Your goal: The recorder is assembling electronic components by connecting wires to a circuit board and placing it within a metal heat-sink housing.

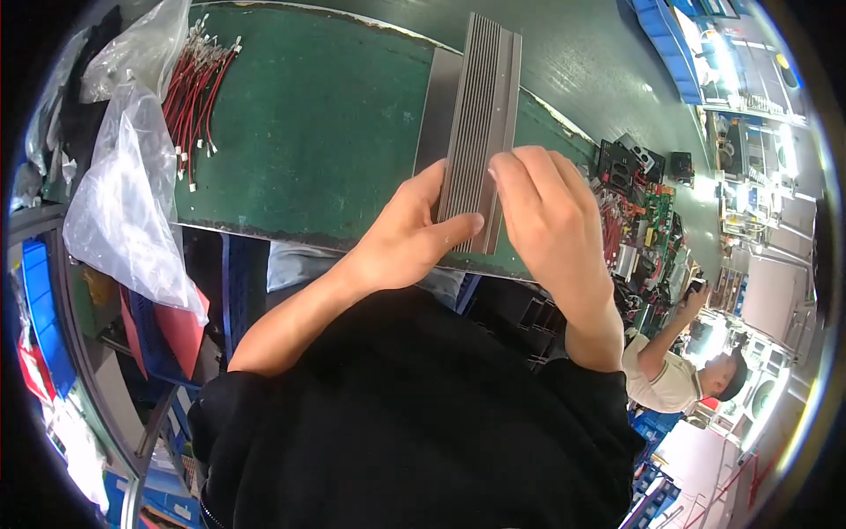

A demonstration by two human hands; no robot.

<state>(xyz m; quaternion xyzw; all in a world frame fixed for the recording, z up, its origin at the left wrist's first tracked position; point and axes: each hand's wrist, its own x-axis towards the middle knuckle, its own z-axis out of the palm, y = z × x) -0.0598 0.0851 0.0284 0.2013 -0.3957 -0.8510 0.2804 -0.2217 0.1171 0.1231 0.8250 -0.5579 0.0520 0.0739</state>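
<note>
A long grey finned metal heat sink (476,115) lies lengthwise away from me, its ribs running along it. My left hand (410,225) grips its near end, thumb on top of the ribs and fingers around the left side. My right hand (551,207) is closed at the heat sink's right edge, fingers bent together. Whatever those fingertips pinch, if anything, is hidden. A flat dark grey metal piece (435,106) shows just left of the heat sink, partly covered by it.
The green bench top (308,115) carries a bundle of red wires with white connectors (196,97). Clear plastic bags (128,194) hang over the left edge. Circuit boards and black parts (643,212) are piled at right. Another person (679,375) is farther right.
</note>
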